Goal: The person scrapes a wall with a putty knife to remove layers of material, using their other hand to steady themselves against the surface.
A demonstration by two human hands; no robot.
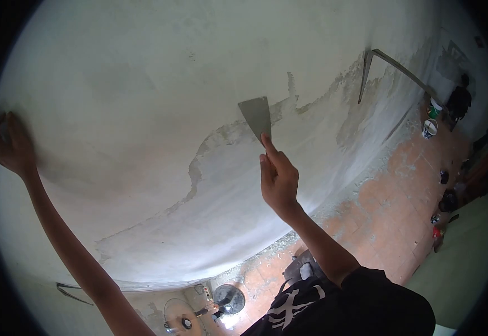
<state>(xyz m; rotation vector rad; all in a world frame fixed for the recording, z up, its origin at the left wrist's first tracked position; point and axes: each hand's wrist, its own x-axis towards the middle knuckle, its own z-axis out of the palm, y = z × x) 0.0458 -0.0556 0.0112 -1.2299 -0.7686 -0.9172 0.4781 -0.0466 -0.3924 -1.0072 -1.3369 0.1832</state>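
My right hand (280,182) is wrapped round the handle of a putty knife (257,116), with the index finger stretched along the base of its blade. The wide metal blade points up and overlaps the wall (143,112) beside a ragged edge of peeled paint (221,136). The handle is mostly hidden in my palm. Far to the left, my left hand (13,144) rests against the wall, holding nothing visible, its bent fingers apart and partly in shadow.
A bent metal bracket (398,63) leans at the upper right near a green-and-white bucket (434,109) and another white bucket (430,129). A person (459,102) in dark clothes is beyond them. Scrapings litter the tiled floor (389,201). A standing fan (185,322) is below.
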